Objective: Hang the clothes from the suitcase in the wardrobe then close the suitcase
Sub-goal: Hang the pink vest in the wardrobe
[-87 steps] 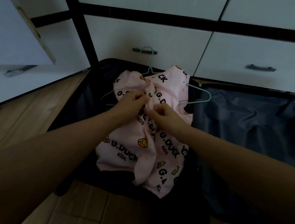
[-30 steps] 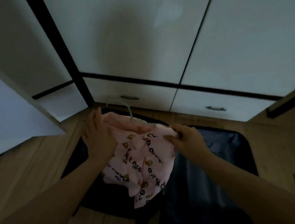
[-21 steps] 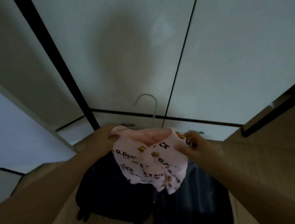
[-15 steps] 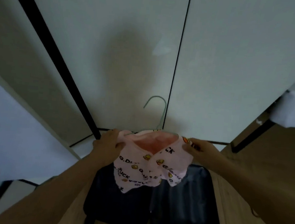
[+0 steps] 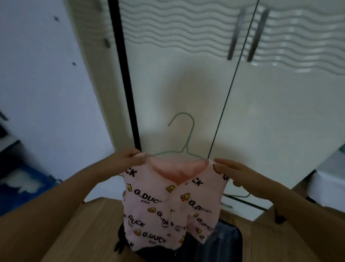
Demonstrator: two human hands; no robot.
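Observation:
A pink child's top (image 5: 168, 205) printed with yellow ducks and black lettering hangs on a thin green wire hanger (image 5: 184, 138), held up in front of the white wardrobe doors (image 5: 181, 80). My left hand (image 5: 129, 161) pinches the top's left shoulder. My right hand (image 5: 231, 171) holds the right shoulder and the hanger's right end. The hanger's hook points up, free in the air. Below the top, the open dark suitcase (image 5: 209, 251) lies on the wooden floor, mostly hidden by the garment.
Two vertical metal handles (image 5: 247, 33) sit where the closed wardrobe doors meet. An opened white door panel (image 5: 37, 79) stands at the left with a black gap (image 5: 121, 64) beside it. A white-covered bed edge (image 5: 337, 177) shows at the right. Blue items (image 5: 14, 182) lie low left.
I have risen from over the suitcase, lifting the pink top on its hanger from the case up to wardrobe-door height. Both hands moved from the top's middle to its shoulders.

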